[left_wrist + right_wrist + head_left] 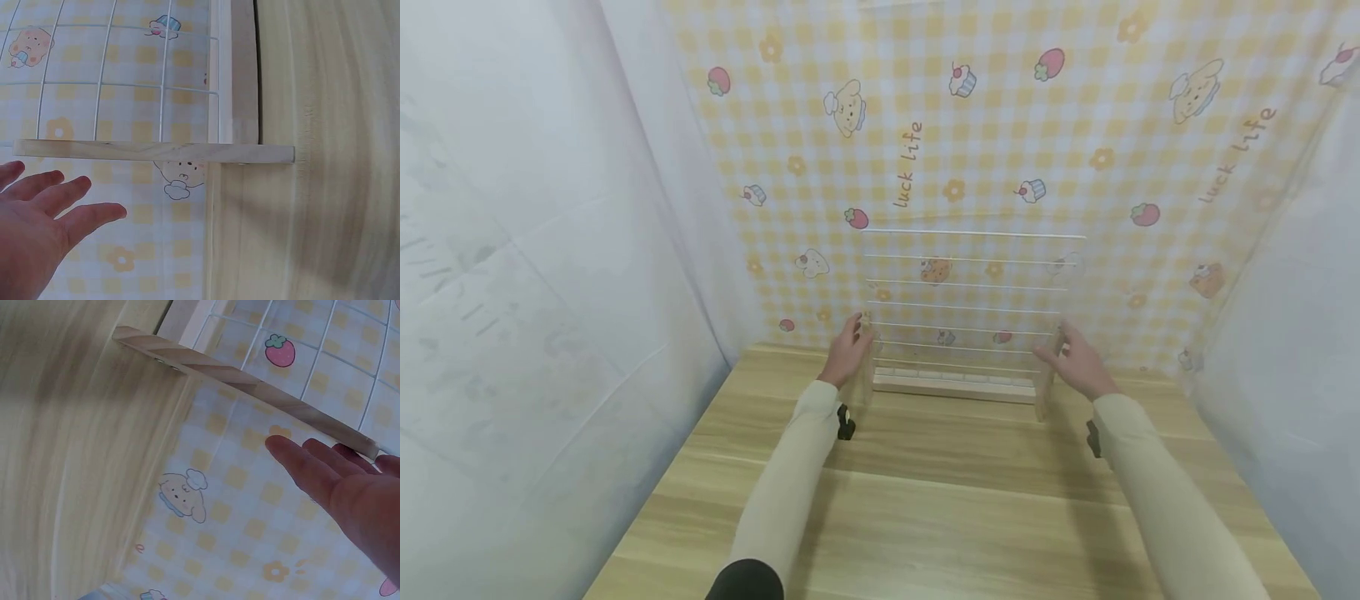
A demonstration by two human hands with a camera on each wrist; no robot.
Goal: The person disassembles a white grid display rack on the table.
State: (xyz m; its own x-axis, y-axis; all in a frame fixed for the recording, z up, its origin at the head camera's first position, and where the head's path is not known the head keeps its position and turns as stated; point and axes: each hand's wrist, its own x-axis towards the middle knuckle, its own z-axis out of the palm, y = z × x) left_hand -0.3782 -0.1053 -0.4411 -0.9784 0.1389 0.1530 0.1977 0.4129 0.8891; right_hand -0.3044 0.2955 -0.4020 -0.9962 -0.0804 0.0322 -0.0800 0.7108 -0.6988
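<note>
A white wire grid rack [962,307] stands upright at the back of the table, with a pale wooden bar [955,387] along its bottom. Beside its left wooden side piece [156,151] is my left hand [846,354], fingers spread and a small gap from the wood in the left wrist view. On the other side, my right hand [1079,367] reaches up to the right wooden side piece [250,387]. Its fingers are loosely extended, with fingertips right at the upper end of that piece in the right wrist view. Neither hand grips the rack.
The wood-grain table [940,517] runs toward me in front of the rack. Close behind it hangs a yellow checked cloth [992,117] with cartoon prints. White sheets close off the left side [550,250] and the right side [1292,333].
</note>
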